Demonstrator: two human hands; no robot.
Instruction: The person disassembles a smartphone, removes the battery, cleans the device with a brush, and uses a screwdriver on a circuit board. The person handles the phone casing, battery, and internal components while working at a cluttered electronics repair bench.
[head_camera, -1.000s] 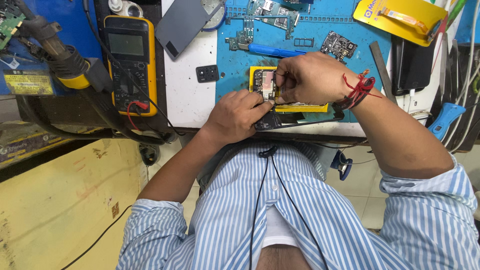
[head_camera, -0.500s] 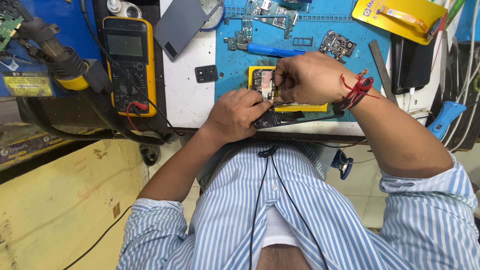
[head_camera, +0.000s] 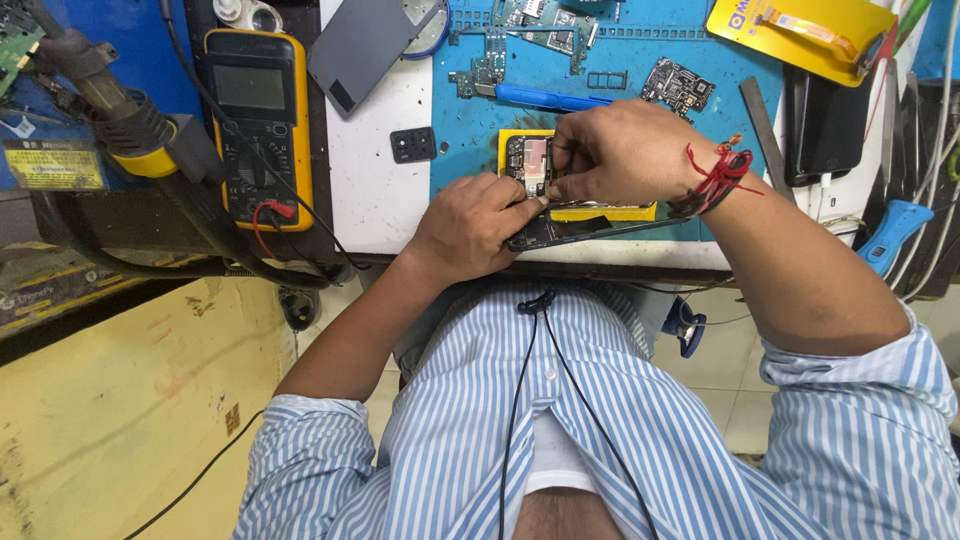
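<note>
light: bright, even, cast from overhead | shadows: soft, thrown under the hands onto the surface (head_camera: 380, 200) | glare: mild sheen seen on the multimeter (head_camera: 255, 120) screen | focus: sharp at centre | edges: wide-angle bending noted | blur: none seen

Work mat (head_camera: 470, 150): blue, matt, rubbery. Multimeter (head_camera: 256, 120): yellow casing, glossy grey screen. Phone back cover (head_camera: 365, 45): smooth grey plastic. Shirt (head_camera: 600, 440): striped woven cloth. Wrist thread (head_camera: 715, 170): red, knotted.

opened phone (head_camera: 560, 225) mostly under both hands, circuit board (head_camera: 12, 35) cut off at left edge
</note>
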